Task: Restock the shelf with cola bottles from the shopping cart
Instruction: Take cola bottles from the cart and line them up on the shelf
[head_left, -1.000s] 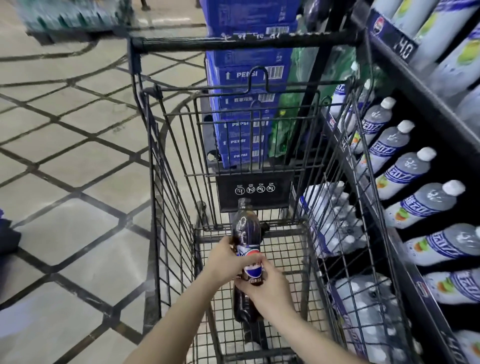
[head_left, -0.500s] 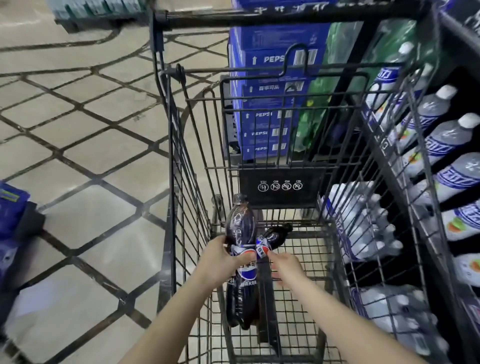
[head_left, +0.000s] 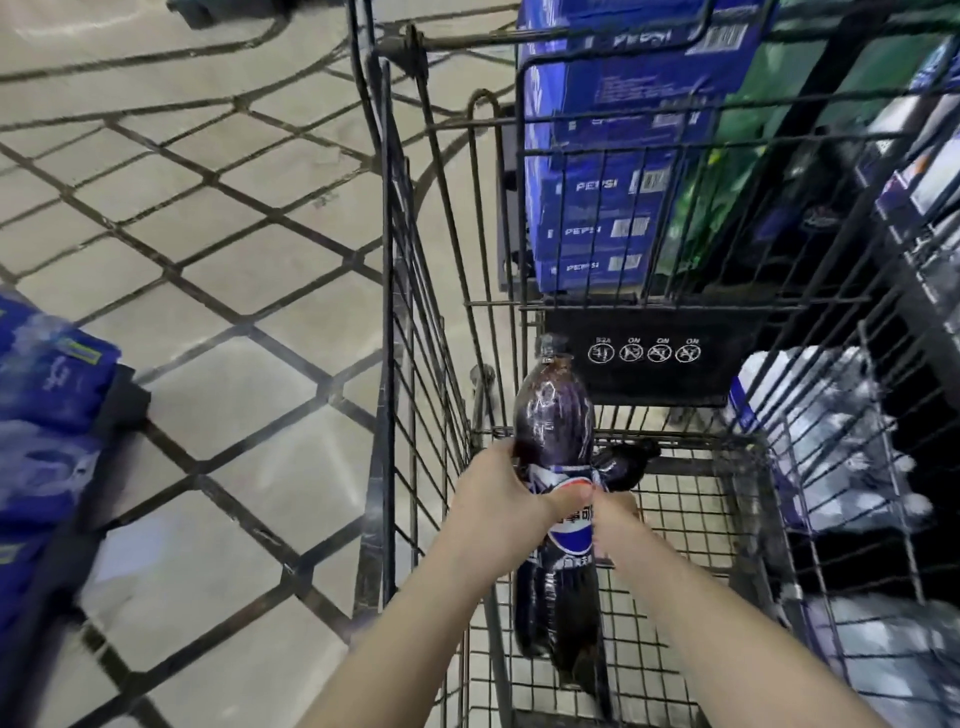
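Seen from the head camera, a dark cola bottle (head_left: 553, 441) is held upright inside the shopping cart (head_left: 415, 364), its cap toward the far end of the basket. The left hand (head_left: 498, 512) is wrapped around the bottle at its blue-and-white label, the thumb laid across the front. A second cola bottle (head_left: 621, 465) is seen just behind and to the right of the first, tilted with its cap pointing right; only its upper part shows. The right hand (head_left: 613, 519) is placed at the base of that visible part, touching the first bottle's label as well — whether it is clenched around the second bottle cannot be told, since the fingers are hidden.

A black panel (head_left: 644, 358) with four round white symbols is fixed to the far end of the cart. Beyond it, stacked blue Pepsi cartons (head_left: 597, 208) are seen through the wire. To the right of the cart, the shelf (head_left: 914, 249) is blurred, and shrink-wrapped packs of pale bottles (head_left: 831, 441) are stored low beside it. The tiled floor (head_left: 208, 260) lies to the left, with a blue wrapped pack (head_left: 47, 395) at the left edge.
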